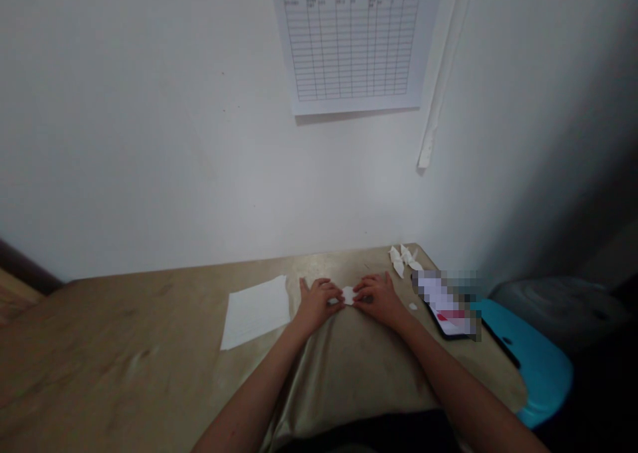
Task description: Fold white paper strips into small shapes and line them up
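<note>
One small white paper piece (348, 297) at lower centre, left hand (317, 300) and right hand (379, 297) pinching its opposite edges, worktop (164, 347) beneath, phone (442, 307) lower right.

Indoor workspace — table (149, 347), wall chart (353, 48)

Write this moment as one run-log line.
left hand: touching small white paper | right hand: touching same paper | white sheet: left of hands | phone: right of hands

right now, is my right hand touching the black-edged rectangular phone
Apart. The head view shows brown tabletop and a small white scrap between the right hand and the black-edged rectangular phone.
</note>
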The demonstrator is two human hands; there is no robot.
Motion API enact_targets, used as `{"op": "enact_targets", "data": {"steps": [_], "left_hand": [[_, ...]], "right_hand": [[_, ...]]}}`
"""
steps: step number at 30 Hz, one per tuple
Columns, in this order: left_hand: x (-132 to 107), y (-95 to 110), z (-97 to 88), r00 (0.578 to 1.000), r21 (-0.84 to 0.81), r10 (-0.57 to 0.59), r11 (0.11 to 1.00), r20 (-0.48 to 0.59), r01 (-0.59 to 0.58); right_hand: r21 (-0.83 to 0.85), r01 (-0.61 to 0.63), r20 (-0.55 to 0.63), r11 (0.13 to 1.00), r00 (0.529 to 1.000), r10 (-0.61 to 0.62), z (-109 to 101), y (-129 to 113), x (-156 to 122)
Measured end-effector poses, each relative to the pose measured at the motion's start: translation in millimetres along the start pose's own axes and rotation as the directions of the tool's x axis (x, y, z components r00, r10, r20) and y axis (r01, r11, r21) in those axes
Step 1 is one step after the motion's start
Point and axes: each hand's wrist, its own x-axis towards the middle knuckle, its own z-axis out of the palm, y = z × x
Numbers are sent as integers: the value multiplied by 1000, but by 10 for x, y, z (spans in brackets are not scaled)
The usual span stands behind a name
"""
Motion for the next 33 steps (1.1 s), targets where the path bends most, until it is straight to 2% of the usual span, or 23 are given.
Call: {"op": "enact_targets", "data": {"steps": [9, 14, 18, 27, 33], "left_hand": [[23, 49, 36, 999, 5, -21, 1000, -37, 21], [35, 75, 23, 996, 9, -75, 997, -43, 76], [47, 101, 10, 992, -17, -126, 992, -17, 126], [65, 122, 37, 983, -67, -169, 984, -65, 165], [71, 134, 63, 978, -68, -191, 980, -80, 186]], "right_hand": [[4, -31, 9, 1000, 999, 31, -8, -24, 5], [-6, -61, 2, 998, 998, 62, 10, -16, 24], [-34, -69, -18, 997, 998, 68, 46, 4, 44], [-143, -103, -73, 984, 993, 94, 111, 1, 49], [-157, -129, -53, 979, 991, 122, 120, -26, 34]]}}
